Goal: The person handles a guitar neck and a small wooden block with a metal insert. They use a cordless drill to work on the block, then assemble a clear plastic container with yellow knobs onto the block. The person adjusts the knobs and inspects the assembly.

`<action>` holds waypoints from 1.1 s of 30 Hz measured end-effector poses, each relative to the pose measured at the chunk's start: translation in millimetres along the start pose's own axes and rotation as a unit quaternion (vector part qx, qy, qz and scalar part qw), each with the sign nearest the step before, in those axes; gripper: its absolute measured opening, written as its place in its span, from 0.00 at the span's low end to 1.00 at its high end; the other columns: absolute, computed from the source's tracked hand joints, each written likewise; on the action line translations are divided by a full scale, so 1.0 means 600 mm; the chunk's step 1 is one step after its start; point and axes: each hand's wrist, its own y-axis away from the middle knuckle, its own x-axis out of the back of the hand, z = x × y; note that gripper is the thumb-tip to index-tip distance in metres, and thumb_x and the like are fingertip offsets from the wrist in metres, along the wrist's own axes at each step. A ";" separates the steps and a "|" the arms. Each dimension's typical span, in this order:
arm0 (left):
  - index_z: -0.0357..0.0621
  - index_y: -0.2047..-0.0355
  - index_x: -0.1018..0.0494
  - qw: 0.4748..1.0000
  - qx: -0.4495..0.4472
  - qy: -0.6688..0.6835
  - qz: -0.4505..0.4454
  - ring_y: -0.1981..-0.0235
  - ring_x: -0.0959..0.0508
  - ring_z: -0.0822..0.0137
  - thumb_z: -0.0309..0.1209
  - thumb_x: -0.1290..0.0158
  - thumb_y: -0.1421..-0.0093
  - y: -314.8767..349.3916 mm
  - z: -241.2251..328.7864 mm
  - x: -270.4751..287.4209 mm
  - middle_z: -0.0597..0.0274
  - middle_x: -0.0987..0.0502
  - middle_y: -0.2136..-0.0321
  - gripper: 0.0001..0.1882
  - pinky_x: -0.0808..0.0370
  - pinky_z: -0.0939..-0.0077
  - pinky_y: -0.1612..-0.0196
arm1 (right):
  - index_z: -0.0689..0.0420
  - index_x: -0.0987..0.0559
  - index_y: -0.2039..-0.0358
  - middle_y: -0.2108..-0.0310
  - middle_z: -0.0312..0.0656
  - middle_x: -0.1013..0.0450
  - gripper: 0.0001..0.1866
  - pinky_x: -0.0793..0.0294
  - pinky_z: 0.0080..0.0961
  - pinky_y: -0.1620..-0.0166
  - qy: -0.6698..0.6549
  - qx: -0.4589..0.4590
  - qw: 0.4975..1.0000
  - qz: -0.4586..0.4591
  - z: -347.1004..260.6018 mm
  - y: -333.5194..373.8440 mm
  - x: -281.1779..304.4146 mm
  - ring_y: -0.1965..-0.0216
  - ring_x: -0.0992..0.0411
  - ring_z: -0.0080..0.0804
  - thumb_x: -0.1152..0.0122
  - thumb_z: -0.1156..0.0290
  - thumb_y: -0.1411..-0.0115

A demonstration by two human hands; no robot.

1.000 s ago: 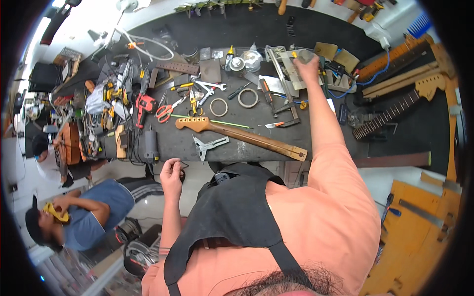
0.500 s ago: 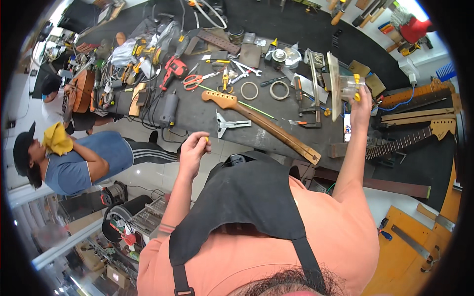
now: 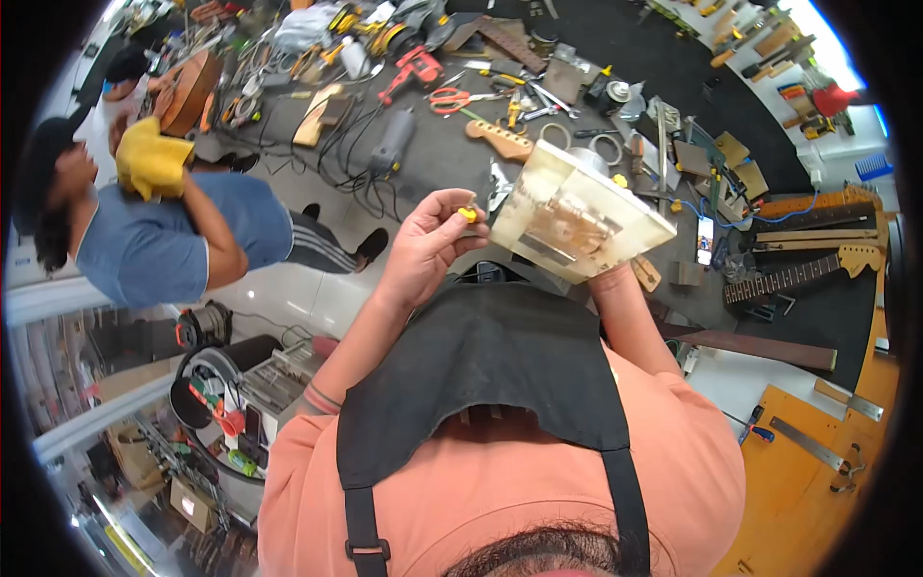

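Between the thumb and fingers of my left hand (image 3: 433,236) is a small yellow knob (image 3: 468,213), pinched in front of my chest. My right hand (image 3: 608,279) is behind a square cream-coloured plate (image 3: 577,212), tilted up, with a see-through middle. Its fingers are hidden, but the plate is held up by it. Another yellow knob (image 3: 619,181) shows at the plate's far edge. A wooden guitar neck (image 3: 500,139) lies on the bench beyond, mostly covered by the plate.
Scissors (image 3: 452,99), a red drill (image 3: 413,72), a grey power tool (image 3: 392,139) and tape rings (image 3: 606,148) crowd the dark bench. A lit phone (image 3: 705,238) and a fretted neck (image 3: 784,277) lie to the right. A person with a yellow cloth (image 3: 154,159) stands at left.
My right hand has brought the plate from the right side of the bench to in front of me, turning its face up. My left hand has moved right and up, closer to it.
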 end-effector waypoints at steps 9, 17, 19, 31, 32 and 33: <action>0.35 0.43 0.20 0.977 -0.006 -0.202 -0.064 0.53 0.21 0.71 0.30 0.39 0.25 0.197 0.052 0.039 0.63 0.20 0.54 0.15 0.25 0.74 0.46 | 0.55 0.33 0.25 0.40 0.50 0.25 0.51 0.20 0.54 0.38 0.199 -0.162 0.966 -0.029 0.170 -0.010 -0.075 0.38 0.23 0.49 0.37 0.29 0.34; 0.35 0.47 0.17 0.970 0.015 -0.238 -0.046 0.53 0.20 0.75 0.22 0.35 0.31 0.224 0.093 0.017 0.63 0.18 0.54 0.13 0.23 0.77 0.49 | 0.55 0.31 0.29 0.41 0.53 0.25 0.49 0.23 0.51 0.35 0.271 -0.175 0.947 0.008 0.164 -0.015 -0.081 0.38 0.24 0.48 0.42 0.26 0.32; 0.35 0.47 0.17 0.969 0.022 -0.245 -0.035 0.53 0.20 0.75 0.22 0.34 0.32 0.218 0.097 0.012 0.63 0.17 0.55 0.13 0.23 0.78 0.49 | 0.55 0.31 0.29 0.41 0.56 0.25 0.48 0.23 0.54 0.35 0.212 -0.189 0.959 -0.009 0.169 -0.024 -0.077 0.38 0.24 0.52 0.43 0.27 0.32; 0.37 0.56 0.13 0.925 0.020 -0.378 -0.026 0.59 0.22 0.73 0.28 0.29 0.37 0.157 0.129 -0.021 0.65 0.16 0.63 0.11 0.27 0.74 0.52 | 0.55 0.29 0.31 0.43 0.55 0.23 0.46 0.19 0.50 0.39 0.208 -0.243 0.948 0.000 0.141 -0.069 -0.083 0.43 0.19 0.50 0.48 0.25 0.30; 0.37 0.56 0.12 0.932 0.040 -0.361 -0.013 0.59 0.22 0.74 0.29 0.28 0.37 0.154 0.131 -0.024 0.66 0.17 0.63 0.11 0.27 0.75 0.52 | 0.55 0.29 0.31 0.43 0.54 0.22 0.45 0.19 0.48 0.39 0.215 -0.246 0.945 0.009 0.138 -0.071 -0.091 0.42 0.20 0.48 0.49 0.26 0.29; 0.37 0.56 0.12 0.929 0.047 -0.367 -0.006 0.59 0.22 0.74 0.29 0.28 0.37 0.151 0.133 -0.028 0.67 0.18 0.64 0.12 0.27 0.75 0.53 | 0.55 0.29 0.31 0.43 0.53 0.22 0.44 0.19 0.46 0.39 0.222 -0.249 0.943 0.017 0.135 -0.073 -0.097 0.42 0.20 0.46 0.49 0.27 0.28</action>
